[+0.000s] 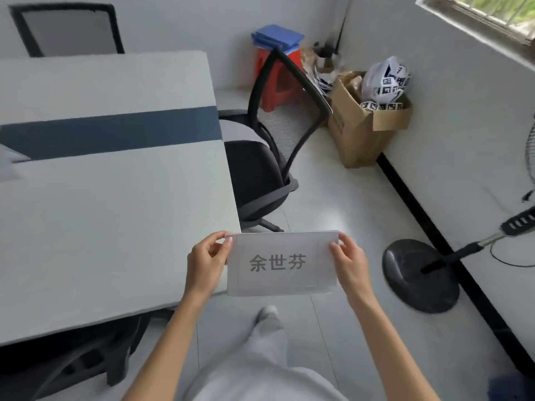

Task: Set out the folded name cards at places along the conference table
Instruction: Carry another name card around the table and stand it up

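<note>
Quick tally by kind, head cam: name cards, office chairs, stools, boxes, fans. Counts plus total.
Name cards: 1, a clear-sleeved white name card held between left hand and right hand
Office chairs: 2, black mesh-backed chair and grey-backed chair
Stools: 1, red plastic stool
Boxes: 1, brown cardboard box
Fans: 1, black-based floor fan
Total: 6

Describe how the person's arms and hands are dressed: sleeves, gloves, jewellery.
Both forearms are bare to the bottom of the picture, with no sleeve in view. The left hand and right hand wear no gloves. No ring, watch or bracelet shows on either.
</note>
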A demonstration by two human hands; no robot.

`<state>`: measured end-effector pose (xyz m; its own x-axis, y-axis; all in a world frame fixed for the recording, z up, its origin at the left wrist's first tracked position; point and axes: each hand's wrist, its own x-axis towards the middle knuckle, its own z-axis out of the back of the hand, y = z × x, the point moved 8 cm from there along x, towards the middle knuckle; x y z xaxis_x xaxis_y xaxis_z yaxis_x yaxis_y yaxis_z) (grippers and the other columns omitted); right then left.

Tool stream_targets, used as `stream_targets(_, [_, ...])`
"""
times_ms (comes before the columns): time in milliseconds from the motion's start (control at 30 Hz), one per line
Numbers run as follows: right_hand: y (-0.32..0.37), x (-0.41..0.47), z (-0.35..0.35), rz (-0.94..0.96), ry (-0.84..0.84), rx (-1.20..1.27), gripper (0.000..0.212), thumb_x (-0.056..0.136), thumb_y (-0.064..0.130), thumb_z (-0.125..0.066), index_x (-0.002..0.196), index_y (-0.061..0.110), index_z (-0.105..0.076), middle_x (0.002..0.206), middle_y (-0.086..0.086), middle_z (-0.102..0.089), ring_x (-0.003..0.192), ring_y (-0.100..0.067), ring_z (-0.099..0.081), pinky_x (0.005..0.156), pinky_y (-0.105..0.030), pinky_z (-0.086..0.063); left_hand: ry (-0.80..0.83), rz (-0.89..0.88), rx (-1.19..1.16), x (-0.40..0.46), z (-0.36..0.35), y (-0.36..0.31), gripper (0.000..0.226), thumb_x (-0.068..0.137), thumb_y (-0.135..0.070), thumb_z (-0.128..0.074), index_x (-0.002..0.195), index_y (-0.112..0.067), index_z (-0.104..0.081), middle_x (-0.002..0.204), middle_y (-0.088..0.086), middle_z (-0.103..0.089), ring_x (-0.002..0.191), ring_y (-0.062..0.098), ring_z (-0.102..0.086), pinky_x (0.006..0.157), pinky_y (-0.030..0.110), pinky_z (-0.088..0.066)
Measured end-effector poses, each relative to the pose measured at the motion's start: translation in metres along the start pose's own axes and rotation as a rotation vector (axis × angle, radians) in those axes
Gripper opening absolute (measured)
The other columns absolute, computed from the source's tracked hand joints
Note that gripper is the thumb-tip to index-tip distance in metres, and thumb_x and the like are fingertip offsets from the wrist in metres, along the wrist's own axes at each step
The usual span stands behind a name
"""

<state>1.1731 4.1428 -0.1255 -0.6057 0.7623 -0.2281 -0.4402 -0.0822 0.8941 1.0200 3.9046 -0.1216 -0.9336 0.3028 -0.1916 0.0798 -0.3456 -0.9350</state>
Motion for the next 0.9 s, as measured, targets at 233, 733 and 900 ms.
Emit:
stream_targets(233, [0.068,0.107,-0.092,0.224,0.326,-0.275,0.031,0.089,0.022,-0.05,0.119,0.015,-0.051,0.083,-0.017,-0.066,0.077,-0.029,-0.059,0.067,-0.039,-0.047,-0.251,0.088,-0.033,0.068,0.042,0.005,0.03,0.074,-0.042,-0.054,0.097,-0.025,-0.064,0.083,0.011,-0.069,0.084,0.028,-0.065,0.087,0.048,-0.052])
stream_targets(733, [0.155,0.187,-0.365,0.635,1.195,-0.53,0.047,0.082,0.019,-0.064,0.126,0.02,-0.046,0.088,-0.003,-0.054,0.079,-0.019,-0.05,0.075,-0.025,-0.04,-1.037,0.358,-0.135,0.076,0.099,0.064,0.022,0.085,-0.01,-0.057,0.107,-0.012,-0.058,0.101,0.004,-0.065,0.084,-0.01,-0.058,0.07,-0.001,-0.041])
stream_targets(900, [0.171,0.198,-0.406,0.74,1.366,-0.557,0.045,0.08,0.013,-0.066,0.122,0.017,-0.05,0.096,-0.014,-0.062,0.092,-0.026,-0.061,0.089,-0.03,-0.049,-1.22,0.445,-0.073,0.083,0.086,0.054,0.022,0.085,-0.009,-0.058,0.107,-0.008,-0.058,0.094,0.001,-0.065,0.081,0.008,-0.063,0.062,-0.001,-0.041])
